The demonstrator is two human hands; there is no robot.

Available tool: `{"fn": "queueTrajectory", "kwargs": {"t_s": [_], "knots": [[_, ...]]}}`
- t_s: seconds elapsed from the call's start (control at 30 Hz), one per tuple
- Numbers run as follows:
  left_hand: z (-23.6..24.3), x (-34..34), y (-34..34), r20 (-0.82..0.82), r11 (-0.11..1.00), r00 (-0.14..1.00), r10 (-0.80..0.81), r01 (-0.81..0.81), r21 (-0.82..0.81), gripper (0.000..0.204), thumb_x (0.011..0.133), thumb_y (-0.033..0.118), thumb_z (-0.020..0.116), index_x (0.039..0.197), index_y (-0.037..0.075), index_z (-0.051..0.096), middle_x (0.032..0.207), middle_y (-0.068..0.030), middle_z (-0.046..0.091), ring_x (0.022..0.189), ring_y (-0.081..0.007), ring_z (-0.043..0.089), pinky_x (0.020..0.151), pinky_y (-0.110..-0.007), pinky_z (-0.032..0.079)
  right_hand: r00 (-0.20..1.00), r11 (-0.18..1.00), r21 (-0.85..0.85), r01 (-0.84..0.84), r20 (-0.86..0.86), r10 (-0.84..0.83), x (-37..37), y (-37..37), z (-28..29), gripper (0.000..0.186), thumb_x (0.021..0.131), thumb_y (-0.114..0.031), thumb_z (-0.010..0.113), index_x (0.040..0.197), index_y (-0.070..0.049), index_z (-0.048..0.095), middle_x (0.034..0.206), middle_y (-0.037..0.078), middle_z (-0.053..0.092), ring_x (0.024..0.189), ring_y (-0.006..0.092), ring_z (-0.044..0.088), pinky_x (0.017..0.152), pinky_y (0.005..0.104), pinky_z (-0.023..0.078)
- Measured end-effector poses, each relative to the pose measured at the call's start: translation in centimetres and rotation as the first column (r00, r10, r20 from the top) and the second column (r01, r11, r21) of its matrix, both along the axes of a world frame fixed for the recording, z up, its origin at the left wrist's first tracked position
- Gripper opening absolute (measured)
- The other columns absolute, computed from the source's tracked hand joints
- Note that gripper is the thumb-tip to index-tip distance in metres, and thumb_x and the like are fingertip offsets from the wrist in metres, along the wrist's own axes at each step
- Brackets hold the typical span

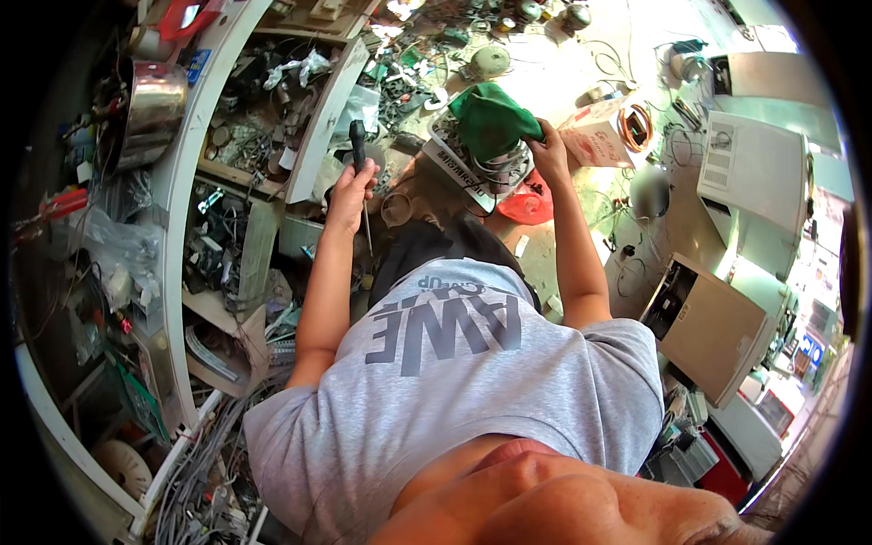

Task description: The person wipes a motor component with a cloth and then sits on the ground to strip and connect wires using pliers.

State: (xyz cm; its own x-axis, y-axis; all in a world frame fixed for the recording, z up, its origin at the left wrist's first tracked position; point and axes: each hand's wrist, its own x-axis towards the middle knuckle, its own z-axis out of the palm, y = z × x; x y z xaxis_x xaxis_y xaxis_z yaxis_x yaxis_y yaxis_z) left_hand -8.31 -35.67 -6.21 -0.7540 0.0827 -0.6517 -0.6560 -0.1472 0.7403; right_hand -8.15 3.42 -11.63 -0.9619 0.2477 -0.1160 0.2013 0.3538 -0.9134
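Note:
My left hand (351,193) is closed round a long screwdriver (358,143), its black handle pointing up and its thin shaft running down beside my forearm. Out to the right, my right hand (549,150) grips the edge of a green cloth (491,119), perhaps a cap or a bag; its exact kind I cannot make out. The cloth hangs over a white tub (457,172) with dark lettering on its side. Coiled cable or metal parts (501,173) show in the tub below the cloth. A red plastic bag (529,203) lies against the tub's right side.
Shelves (313,118) crammed with electrical scrap stand on my left. A cardboard box (590,132) with an orange coil (636,125) sits right of the tub. White appliance casings (750,168) and a brown-sided cabinet (704,318) line the right. Loose cables (204,481) are heaped at lower left.

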Motion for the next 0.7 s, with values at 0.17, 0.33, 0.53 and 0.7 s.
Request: {"fn": "queueTrajectory", "kwargs": {"t_s": [0.17,0.33,0.53,0.7], "knots": [[2.3,-3.1,10.9,-0.468,0.963,0.851,-0.238,0.271,0.004,0.031,0.081,0.022,0.074,0.094,0.009,0.049,0.083,0.0028,0.056,0.064,-0.0057,0.05,0.056,-0.021,0.041,0.998,0.999,0.029,0.017,-0.056,-0.015,5.0,4.5,8.7,0.035,0.084,-0.001,0.063,0.118,-0.004,0.057,0.104,0.007,0.059,0.095,0.0155,0.058,0.081,0.0282,0.048],[8.0,-2.6,24.3,-0.504,0.704,0.515,-0.693,0.636,-0.317,0.05,0.075,0.02,0.078,0.117,0.003,0.057,0.088,0.0022,0.056,0.071,-0.0076,0.053,0.068,-0.025,0.046,0.994,0.968,0.251,0.029,-0.107,-0.002,10.8,7.5,17.5,0.039,0.08,-0.001,0.058,0.118,-0.001,0.055,0.113,0.014,0.055,0.106,0.0277,0.054,0.093,0.0343,0.043],[7.3,0.2,37.9,-0.478,0.399,0.072,-0.876,0.664,-0.632,0.034,0.07,0.028,0.076,0.087,0.004,0.059,0.079,-0.0121,0.065,0.078,-0.0257,0.064,0.073,-0.035,0.049,0.996,0.946,0.311,0.087,-0.06,-0.072,18.1,16.2,17.8,0.05,0.077,-0.003,0.064,0.125,-0.005,0.052,0.122,0.016,0.052,0.109,0.0294,0.053,0.098,0.0364,0.041],[6.5,2.8,44.8,-0.408,0.351,0.032,-0.912,0.575,-0.739,0.028,0.071,0.027,0.068,0.086,0.005,0.06,0.08,-0.014,0.066,0.078,-0.0283,0.065,0.072,-0.037,0.05,0.949,0.907,0.39,0.159,0.194,-0.25,23.3,20.5,18.7,0.059,0.073,-0.003,0.074,0.127,-0.011,0.052,0.095,0.009,0.056,0.089,0.021,0.057,0.079,0.0328,0.047]]}}
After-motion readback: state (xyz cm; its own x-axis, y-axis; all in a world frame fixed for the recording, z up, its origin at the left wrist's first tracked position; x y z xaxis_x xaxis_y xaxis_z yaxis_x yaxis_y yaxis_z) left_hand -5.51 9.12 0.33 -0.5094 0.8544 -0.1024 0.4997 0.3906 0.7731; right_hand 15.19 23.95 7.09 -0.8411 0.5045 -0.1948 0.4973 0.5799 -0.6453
